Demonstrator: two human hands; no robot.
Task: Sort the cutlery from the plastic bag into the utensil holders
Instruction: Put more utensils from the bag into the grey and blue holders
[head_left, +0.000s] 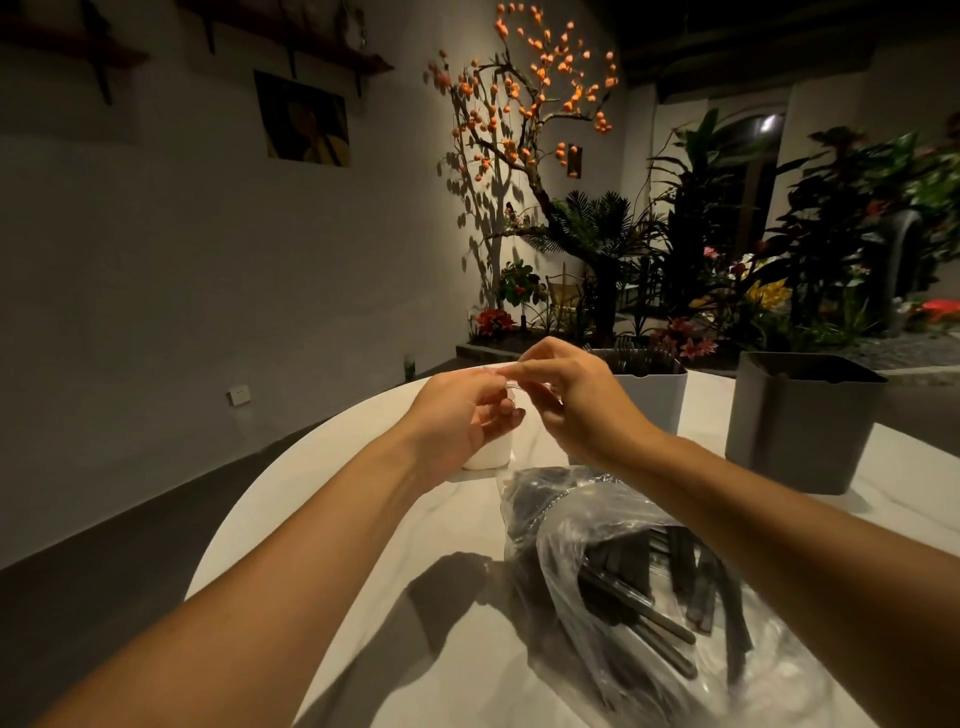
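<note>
Head view: both hands meet in the middle of the frame, above the white table (322, 519).
Left hand (462, 410): fingers curled, pinching a small clear piece, perhaps plastic wrap; I cannot tell exactly what it is.
Right hand (566, 395): fingertips pinch the same clear piece from the other side.
Plastic bag (623, 571): lies in the lower right, full of dark cutlery (639, 613).
Holders: pale holder (654, 400) behind the right hand, grey holder (800, 421) at the right.
Risk: the piece is thin and hard to see, so it may slip; a forearm above the bag may push it.
</note>
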